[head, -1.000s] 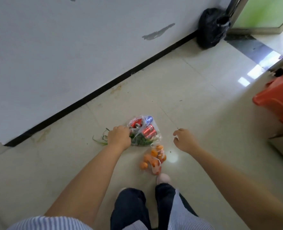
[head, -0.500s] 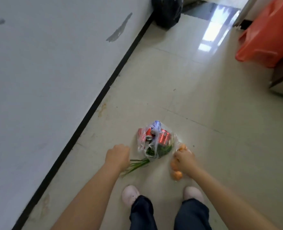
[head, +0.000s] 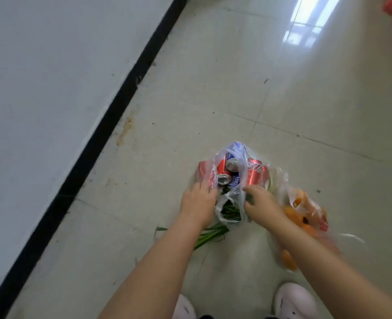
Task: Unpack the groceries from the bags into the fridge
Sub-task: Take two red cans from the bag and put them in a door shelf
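Your left hand (head: 198, 201) rests with straight fingers on the clear bag (head: 230, 178) of cans on the floor (head: 305, 111), your right hand (head: 260, 202) pinches its handle, so lifting unevenly could spill cans or tear the thin plastic.

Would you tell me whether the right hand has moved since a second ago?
Yes: the right hand has moved leftward to the bag of cans on the floor.
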Action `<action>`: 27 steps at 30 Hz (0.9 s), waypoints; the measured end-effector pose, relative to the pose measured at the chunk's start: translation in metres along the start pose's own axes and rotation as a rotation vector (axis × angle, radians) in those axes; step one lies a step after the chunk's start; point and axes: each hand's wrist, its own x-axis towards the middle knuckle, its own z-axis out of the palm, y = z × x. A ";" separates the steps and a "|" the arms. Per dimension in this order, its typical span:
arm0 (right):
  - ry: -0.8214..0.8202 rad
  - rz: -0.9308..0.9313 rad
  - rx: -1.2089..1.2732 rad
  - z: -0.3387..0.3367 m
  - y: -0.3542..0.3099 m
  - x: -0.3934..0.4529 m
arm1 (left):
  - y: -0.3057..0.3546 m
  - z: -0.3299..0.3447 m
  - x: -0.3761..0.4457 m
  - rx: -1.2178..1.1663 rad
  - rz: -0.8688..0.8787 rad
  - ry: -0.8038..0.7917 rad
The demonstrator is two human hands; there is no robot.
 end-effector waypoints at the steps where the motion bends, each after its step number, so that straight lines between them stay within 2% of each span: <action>1: 0.014 -0.033 0.007 0.013 0.008 0.016 | -0.003 0.021 0.016 0.016 0.051 0.063; 3: 0.034 -0.136 -0.081 0.043 0.028 0.044 | -0.010 0.055 0.046 0.061 0.105 0.144; 6: -0.065 -0.310 -0.468 0.074 0.057 0.079 | -0.023 0.096 0.098 0.037 0.196 0.243; 9: -0.108 -0.422 -0.776 0.077 0.087 0.108 | -0.033 0.110 0.138 0.246 0.349 0.486; 12: -0.107 -0.359 -0.936 0.059 0.110 0.124 | -0.043 0.111 0.168 0.413 0.432 0.590; 15: 0.035 -0.268 -0.915 0.041 0.115 0.119 | -0.039 0.107 0.184 0.459 0.428 0.627; 17: 0.095 -0.255 -0.955 0.035 0.116 0.118 | -0.031 0.097 0.186 0.500 0.315 0.541; 20: 0.099 -0.175 -1.079 0.035 0.126 0.136 | -0.036 0.086 0.193 0.557 0.114 0.251; 22: 0.138 -0.064 -1.060 0.033 0.131 0.154 | -0.041 0.078 0.200 0.577 0.084 0.217; 24: 0.195 0.003 -1.027 0.031 0.135 0.169 | -0.040 0.078 0.209 0.460 0.104 0.170; 27: 0.204 0.049 -0.908 0.037 0.136 0.182 | -0.032 0.075 0.214 0.070 0.100 0.113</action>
